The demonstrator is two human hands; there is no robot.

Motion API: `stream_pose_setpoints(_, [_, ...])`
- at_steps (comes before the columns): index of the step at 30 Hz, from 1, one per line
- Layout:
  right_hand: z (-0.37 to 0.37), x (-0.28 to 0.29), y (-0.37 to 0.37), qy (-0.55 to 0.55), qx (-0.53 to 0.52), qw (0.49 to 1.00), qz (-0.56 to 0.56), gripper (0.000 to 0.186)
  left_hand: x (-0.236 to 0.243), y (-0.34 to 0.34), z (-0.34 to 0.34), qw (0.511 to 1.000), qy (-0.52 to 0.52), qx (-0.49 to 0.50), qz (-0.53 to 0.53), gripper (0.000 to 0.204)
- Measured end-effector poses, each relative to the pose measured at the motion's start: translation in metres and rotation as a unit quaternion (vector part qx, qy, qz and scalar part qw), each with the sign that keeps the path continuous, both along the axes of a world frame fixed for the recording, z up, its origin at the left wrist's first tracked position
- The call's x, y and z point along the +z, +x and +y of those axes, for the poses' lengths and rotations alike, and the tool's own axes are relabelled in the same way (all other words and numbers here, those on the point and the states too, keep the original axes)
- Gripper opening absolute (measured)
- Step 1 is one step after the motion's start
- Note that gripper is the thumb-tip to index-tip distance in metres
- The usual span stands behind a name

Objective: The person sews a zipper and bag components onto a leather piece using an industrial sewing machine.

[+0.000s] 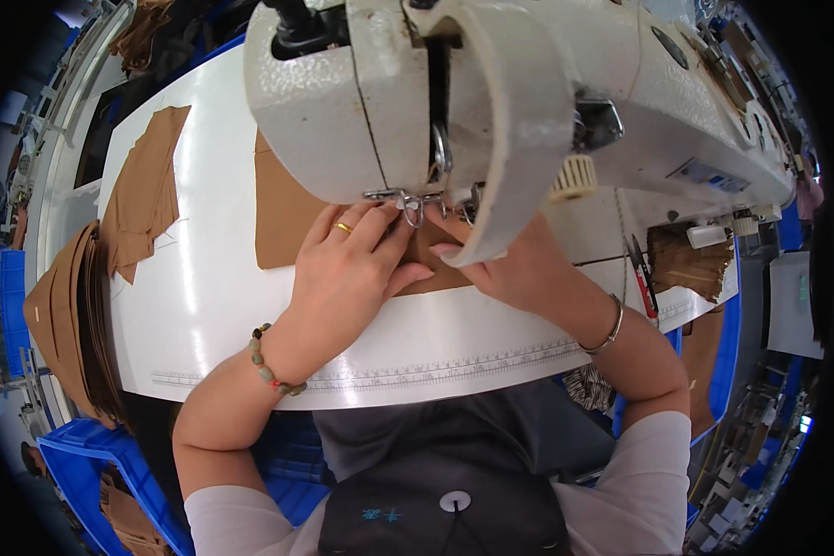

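Observation:
A piece of brown fabric (278, 222) lies flat on the white sewing table under the head of a white sewing machine (324, 120). My left hand (357, 255) rests on this fabric, fingers stretched forward close to the metal presser foot (415, 208), thumb pointing right. On the other side of the foot, my right hand (519, 264) reaches in with thumb and forefinger apart, against the fabric. The machine's curved white guard covers part of the right hand's fingers. The needle point cannot be made out.
Cut brown pieces (148, 190) lie at the left of the table; a thick stack (69, 324) hangs over its left edge. A ruler strip (435, 369) runs along the front. On the right are a red-and-black tool (641, 283) and dark brown pieces (686, 259). Blue bins (83, 454) stand below.

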State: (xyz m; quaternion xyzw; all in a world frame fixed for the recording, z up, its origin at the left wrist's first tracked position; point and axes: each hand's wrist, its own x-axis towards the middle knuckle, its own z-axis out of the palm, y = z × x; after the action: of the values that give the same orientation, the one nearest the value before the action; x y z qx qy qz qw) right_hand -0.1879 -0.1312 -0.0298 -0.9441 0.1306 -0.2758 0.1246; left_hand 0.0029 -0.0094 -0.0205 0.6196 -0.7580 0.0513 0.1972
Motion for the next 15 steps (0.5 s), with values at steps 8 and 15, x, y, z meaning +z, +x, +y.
stream_pose_setpoints(8, [0.0004,0.0029,0.002,0.009,0.02,0.999,-0.045,0.019,-0.0001,-0.001,0.0028,1.0,0.031,0.002,-0.002,0.053])
stream_pose_setpoints(15, [-0.0018,-0.0006,0.0011,0.011,0.007,1.0,-0.026,0.02,-0.0004,0.0016,0.0009,1.0,0.029,-0.003,-0.001,0.053])
